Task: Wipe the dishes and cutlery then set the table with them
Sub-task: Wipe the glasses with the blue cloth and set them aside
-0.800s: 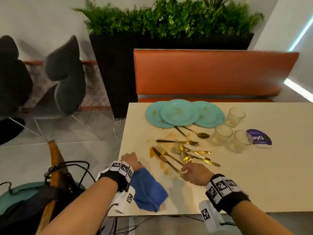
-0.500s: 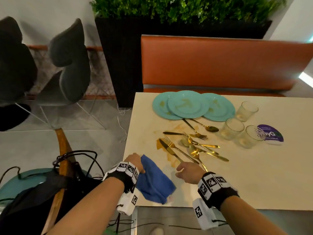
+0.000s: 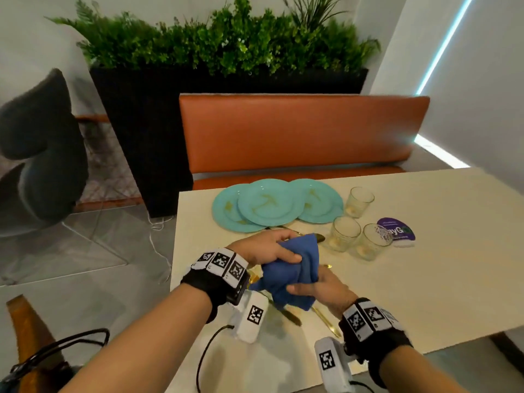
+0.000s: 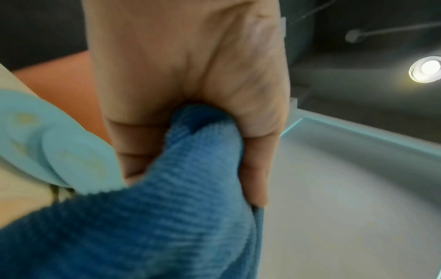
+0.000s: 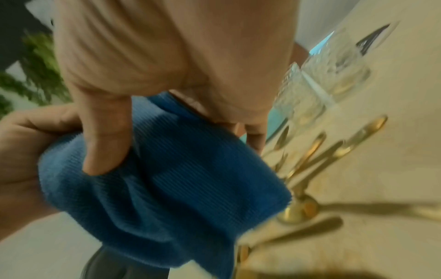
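Both hands hold a blue cloth (image 3: 295, 268) bunched just above the table (image 3: 425, 279). My left hand (image 3: 283, 248) grips its top from the left, fingers and thumb curled round a fold (image 4: 190, 132). From below right, my right hand (image 3: 312, 287) grips it, thumb pressed into the fabric (image 5: 105, 151). Gold cutlery (image 5: 310, 151) lies under and beside the cloth, mostly hidden in the head view. A gold handle (image 3: 326, 321) pokes out below my right hand; whether it is held I cannot tell. Three stained teal plates (image 3: 266, 205) overlap at the back.
Three small glasses (image 3: 343, 234) stand right of the cutlery, beside a purple round card (image 3: 397, 231). An orange bench (image 3: 297, 131) and a black planter (image 3: 136, 123) lie behind the table. A dark chair (image 3: 42, 143) stands left. Yellow-brown smears mark the tabletop (image 5: 334, 264).
My left hand has lifted the cloth off the table's near left part and carried it right over the cutlery. My right hand has come off the cutlery and taken hold of the cloth.
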`<state>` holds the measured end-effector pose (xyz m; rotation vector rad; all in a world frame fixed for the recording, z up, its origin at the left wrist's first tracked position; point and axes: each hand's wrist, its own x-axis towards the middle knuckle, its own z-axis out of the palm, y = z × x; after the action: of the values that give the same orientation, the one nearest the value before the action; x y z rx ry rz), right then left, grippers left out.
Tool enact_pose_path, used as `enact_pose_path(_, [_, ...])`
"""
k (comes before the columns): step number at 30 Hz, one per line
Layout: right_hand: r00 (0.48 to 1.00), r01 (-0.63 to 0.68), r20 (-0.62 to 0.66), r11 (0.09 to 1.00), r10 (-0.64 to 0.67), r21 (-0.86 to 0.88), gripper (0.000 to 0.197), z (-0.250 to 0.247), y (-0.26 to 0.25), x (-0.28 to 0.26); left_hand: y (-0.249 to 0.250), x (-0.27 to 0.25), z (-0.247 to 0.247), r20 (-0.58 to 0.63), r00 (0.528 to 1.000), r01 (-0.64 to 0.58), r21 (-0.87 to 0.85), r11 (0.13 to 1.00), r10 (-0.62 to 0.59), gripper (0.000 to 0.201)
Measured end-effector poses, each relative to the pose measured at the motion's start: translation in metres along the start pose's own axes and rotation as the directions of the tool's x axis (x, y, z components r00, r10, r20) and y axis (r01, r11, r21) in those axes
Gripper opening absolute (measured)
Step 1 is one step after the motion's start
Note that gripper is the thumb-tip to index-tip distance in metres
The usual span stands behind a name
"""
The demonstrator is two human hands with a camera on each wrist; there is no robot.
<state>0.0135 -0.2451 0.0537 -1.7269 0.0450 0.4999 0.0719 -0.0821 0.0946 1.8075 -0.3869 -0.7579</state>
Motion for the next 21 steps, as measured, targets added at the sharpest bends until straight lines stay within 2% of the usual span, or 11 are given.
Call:
enact_pose_path(3, [0.994,0.031,-0.105,0.981,-0.011,0.190,0.042,-0.037,-0.013,-0.014,0.022,0.031,0.005,-0.028,0.998,-0.055,-0.242,0.969,0.050,0.018])
enact_pose_path(7, [0.992,0.048,-0.129,0.910,0.006,0.413,0.061,-0.085,-0.011,-0.024,0.029,0.084,0.036,-0.042,0.996,-0.087,-0.278,0.957,0.078,0.016])
enact_pose_path(10, [0.980,-0.009,-0.158,0.819,0.121,0.574,0.072,-0.114,0.004,-0.021,0.032,0.123,0.072,-0.055,0.996,-0.079,-0.308,0.948,0.065,0.013])
enact_pose_path(12, [0.968,-0.018,-0.173,0.741,0.180,0.671,0.065,-0.130,0.013,-0.018,0.033,0.150,0.094,-0.108,0.993,-0.067,-0.259,0.963,0.040,0.011])
enact_pose_path(15, [0.939,-0.026,-0.214,0.677,0.268,0.735,0.034,-0.165,0.016,-0.015,0.033,0.185,0.118,-0.250,0.968,-0.006,-0.108,0.994,-0.021,0.015])
enact_pose_path(17, [0.908,-0.033,-0.262,0.680,0.326,0.733,0.026,-0.198,0.019,-0.012,0.033,0.201,0.129,-0.322,0.943,0.073,-0.051,0.996,-0.086,0.023])
enact_pose_path(19, [0.864,-0.025,-0.341,0.707,0.371,0.706,0.016,-0.236,0.022,-0.010,0.028,0.216,0.143,-0.311,0.930,0.206,0.003,0.978,-0.195,0.037])
enact_pose_path(21, [0.822,-0.029,-0.401,0.733,0.404,0.679,0.013,-0.269,0.023,-0.008,0.016,0.230,0.159,-0.288,0.905,0.327,0.002,0.945,-0.312,0.059])
